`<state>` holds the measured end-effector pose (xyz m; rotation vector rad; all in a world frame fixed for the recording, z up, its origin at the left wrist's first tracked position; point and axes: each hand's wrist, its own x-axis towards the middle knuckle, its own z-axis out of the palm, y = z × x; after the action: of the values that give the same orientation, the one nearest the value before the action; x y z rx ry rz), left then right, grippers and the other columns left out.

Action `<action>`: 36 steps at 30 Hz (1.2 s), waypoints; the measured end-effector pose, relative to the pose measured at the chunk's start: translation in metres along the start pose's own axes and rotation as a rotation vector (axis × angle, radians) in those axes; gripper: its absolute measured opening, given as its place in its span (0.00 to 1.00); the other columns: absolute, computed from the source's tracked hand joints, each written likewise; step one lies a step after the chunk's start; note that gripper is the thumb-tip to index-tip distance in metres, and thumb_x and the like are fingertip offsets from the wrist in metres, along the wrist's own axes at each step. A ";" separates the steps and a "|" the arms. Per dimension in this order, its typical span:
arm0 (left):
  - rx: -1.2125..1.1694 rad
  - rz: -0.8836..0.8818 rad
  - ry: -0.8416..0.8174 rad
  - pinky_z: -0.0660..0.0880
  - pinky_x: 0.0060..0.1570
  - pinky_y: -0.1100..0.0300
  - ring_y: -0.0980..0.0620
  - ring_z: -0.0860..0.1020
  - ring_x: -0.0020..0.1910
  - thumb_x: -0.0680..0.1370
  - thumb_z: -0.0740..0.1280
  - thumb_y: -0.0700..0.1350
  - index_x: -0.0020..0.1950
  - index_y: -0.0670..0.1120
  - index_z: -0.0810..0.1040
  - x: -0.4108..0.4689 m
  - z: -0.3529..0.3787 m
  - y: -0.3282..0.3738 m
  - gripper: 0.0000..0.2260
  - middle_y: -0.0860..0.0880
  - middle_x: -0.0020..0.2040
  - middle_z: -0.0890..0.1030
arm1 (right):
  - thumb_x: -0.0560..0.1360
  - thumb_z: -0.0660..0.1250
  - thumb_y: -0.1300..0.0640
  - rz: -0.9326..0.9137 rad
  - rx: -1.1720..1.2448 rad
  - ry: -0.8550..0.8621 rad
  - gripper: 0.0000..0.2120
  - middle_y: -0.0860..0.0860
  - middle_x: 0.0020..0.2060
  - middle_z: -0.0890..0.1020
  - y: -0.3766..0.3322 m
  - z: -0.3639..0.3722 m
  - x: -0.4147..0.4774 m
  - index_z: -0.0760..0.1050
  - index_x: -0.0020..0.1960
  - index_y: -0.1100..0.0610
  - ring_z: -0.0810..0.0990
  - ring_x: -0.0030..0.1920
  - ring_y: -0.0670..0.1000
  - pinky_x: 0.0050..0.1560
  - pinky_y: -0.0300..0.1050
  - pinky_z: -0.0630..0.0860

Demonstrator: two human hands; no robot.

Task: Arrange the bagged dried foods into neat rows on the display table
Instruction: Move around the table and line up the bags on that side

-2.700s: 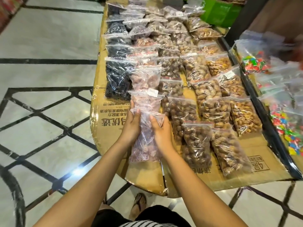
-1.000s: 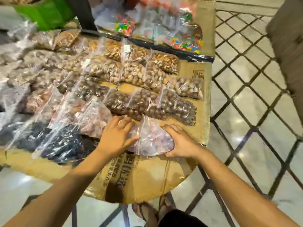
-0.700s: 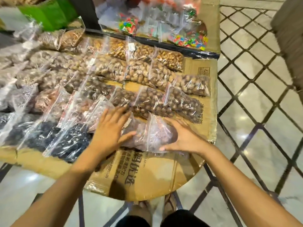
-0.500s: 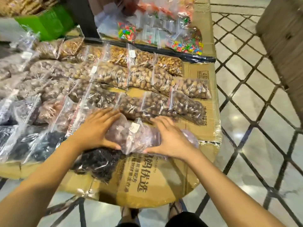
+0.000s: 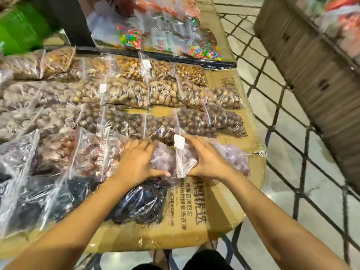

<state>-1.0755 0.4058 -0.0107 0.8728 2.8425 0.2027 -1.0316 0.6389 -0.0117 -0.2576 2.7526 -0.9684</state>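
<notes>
1. The tabletop (image 5: pixel 218 217) is covered in flattened cardboard with printed Chinese characters, and clear zip bags of dried food lie on it in rows running left to right.
2. Both hands are down on the same row, the 2nd one from the near edge. The left hand (image 5: pixel 136 162) lies flat on a bag of reddish-purple dried fruit (image 5: pixel 165 158), fingers spread and relaxed, thumb pointing right along the bag's near edge. It presses down on the bag and doesn't close around it.
3. The right hand (image 5: pixel 206 158) rests palm-down on the end bag of that row (image 5: pixel 233 154), also reddish-purple, fingers stretched out toward the left hand. Same deal here: flat on the plastic, no clenching.
4. A small white label (image 5: pixel 179 142) sits on a zip seal right between the 2 hands.
5. The end bag sticks out past the right hand toward the tabletop's right edge.
6. Just in front of the left wrist there's a bag of dark, nearly black dried fruit (image 5: pixel 144 203), the last one in the nearest row.
7. Behind the hands are rows of brown nuts (image 5: pixel 194 121), then lighter nuts (image 5: pixel 165 92) further back.
8. Bags of colourful candy (image 5: pixel 202 51) lie at the far side, beyond a dark strip.
9. The left part of the shot is pretty blurry.
</notes>
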 end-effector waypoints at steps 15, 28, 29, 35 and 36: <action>0.050 0.135 -0.090 0.31 0.69 0.51 0.50 0.33 0.74 0.63 0.55 0.79 0.75 0.49 0.31 0.027 -0.022 0.081 0.56 0.49 0.74 0.30 | 0.52 0.73 0.28 0.148 -0.311 -0.139 0.62 0.48 0.76 0.55 0.090 -0.053 -0.048 0.46 0.76 0.48 0.52 0.74 0.51 0.73 0.51 0.52; -0.018 -0.136 -0.141 0.36 0.71 0.57 0.51 0.35 0.74 0.58 0.62 0.76 0.72 0.48 0.27 0.019 -0.001 0.098 0.61 0.49 0.75 0.32 | 0.54 0.74 0.43 -0.016 0.434 0.237 0.32 0.49 0.53 0.74 0.109 -0.007 -0.024 0.70 0.56 0.44 0.72 0.55 0.54 0.57 0.58 0.73; -0.018 -0.152 -0.127 0.37 0.71 0.57 0.51 0.36 0.75 0.58 0.62 0.77 0.73 0.48 0.29 0.016 -0.002 0.096 0.61 0.49 0.75 0.32 | 0.54 0.74 0.40 -0.040 0.355 0.215 0.37 0.48 0.55 0.71 0.109 -0.007 -0.023 0.68 0.61 0.46 0.70 0.57 0.53 0.60 0.58 0.70; -0.029 -0.182 -0.012 0.42 0.72 0.53 0.51 0.40 0.76 0.57 0.58 0.80 0.77 0.49 0.38 -0.020 -0.009 0.071 0.60 0.49 0.77 0.40 | 0.54 0.72 0.28 -0.034 0.149 0.056 0.59 0.49 0.73 0.58 0.109 -0.022 -0.035 0.48 0.76 0.47 0.54 0.72 0.51 0.74 0.56 0.54; -0.048 -0.199 0.011 0.43 0.73 0.53 0.51 0.41 0.76 0.58 0.59 0.80 0.77 0.50 0.40 -0.028 -0.011 0.066 0.59 0.49 0.78 0.41 | 0.56 0.71 0.28 -0.024 0.170 0.129 0.57 0.49 0.72 0.59 0.100 -0.023 -0.041 0.50 0.75 0.47 0.55 0.72 0.51 0.73 0.57 0.55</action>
<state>-1.0185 0.4433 0.0150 0.5765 2.8970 0.2492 -1.0076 0.7389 -0.0521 -0.2068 2.7638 -1.2585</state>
